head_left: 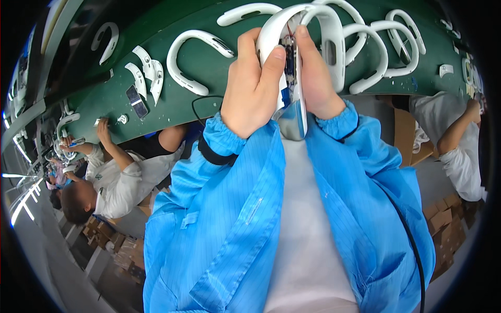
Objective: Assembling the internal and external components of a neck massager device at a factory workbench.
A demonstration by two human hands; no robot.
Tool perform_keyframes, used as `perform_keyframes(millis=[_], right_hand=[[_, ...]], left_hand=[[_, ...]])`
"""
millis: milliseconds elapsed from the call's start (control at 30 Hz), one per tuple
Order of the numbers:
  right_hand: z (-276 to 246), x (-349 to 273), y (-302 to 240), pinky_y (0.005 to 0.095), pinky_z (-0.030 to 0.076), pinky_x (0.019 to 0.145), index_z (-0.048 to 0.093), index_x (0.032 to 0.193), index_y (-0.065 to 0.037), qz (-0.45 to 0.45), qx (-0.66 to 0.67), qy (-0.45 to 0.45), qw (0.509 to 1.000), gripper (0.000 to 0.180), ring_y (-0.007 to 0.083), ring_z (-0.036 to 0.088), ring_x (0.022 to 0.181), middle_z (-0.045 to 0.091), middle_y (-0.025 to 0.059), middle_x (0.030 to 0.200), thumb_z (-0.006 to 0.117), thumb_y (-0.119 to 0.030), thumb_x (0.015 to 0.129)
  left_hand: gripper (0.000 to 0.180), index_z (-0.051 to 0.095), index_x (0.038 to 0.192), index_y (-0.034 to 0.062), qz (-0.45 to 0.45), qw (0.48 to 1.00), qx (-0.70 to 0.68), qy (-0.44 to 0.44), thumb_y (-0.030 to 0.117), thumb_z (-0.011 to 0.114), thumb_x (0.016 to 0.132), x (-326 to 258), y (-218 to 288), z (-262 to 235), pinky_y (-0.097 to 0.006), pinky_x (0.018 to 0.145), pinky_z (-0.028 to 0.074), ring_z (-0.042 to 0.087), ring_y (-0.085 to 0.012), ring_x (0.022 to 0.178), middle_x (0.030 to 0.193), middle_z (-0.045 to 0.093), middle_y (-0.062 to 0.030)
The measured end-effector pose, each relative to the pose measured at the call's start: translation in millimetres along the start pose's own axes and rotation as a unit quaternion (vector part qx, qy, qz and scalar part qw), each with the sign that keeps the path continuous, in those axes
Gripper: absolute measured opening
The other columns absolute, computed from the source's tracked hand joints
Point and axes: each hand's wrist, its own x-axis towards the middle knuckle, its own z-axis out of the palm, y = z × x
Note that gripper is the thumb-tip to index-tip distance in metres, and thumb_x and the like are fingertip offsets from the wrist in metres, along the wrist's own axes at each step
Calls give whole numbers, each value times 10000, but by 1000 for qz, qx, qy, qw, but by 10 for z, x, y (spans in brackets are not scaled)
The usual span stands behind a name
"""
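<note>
Both my hands hold one white curved plastic band point(282, 31) up close over the green belt point(209, 73). My left hand point(250, 83) wraps its left side, thumb pressed on the open end. My right hand point(315, 78) grips the right side, fingers against a small circuit board point(290, 57) with red wires inside the open shell. A grey end of the piece point(295, 122) points down toward my chest. Blue sleeves cover both forearms, and a black strap point(214, 154) circles my left wrist.
Several more white curved bands point(193, 57) and loose white shell halves point(141, 78) lie on the belt, others at the right point(386, 47). A person in white point(120, 177) works at the left; another person's arm point(459, 130) reaches in at the right. Cardboard boxes point(443, 219) sit below.
</note>
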Motion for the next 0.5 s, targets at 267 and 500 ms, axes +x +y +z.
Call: perform_keyframes(millis=[267, 500], right_hand=[[96, -15, 1, 276, 361, 892, 333, 1243, -41, -81, -158, 21, 984, 405, 122, 422, 1012, 441, 68, 1113, 349, -336, 966], [-29, -82, 39, 264, 376, 874, 313, 1254, -44, 8, -81, -18, 997, 454, 113, 437, 1002, 447, 70, 1085, 282, -399, 973]], left_hand=[[315, 439, 1123, -31, 11, 999, 32, 28, 161, 446, 872, 18, -64, 17, -386, 842, 408, 496, -355, 968, 1102, 445, -236], [340, 353, 1171, -24, -45, 993, 92, -64, 215, 381, 930, 21, 212, -74, -346, 737, 438, 580, -286, 802, 883, 584, -228]])
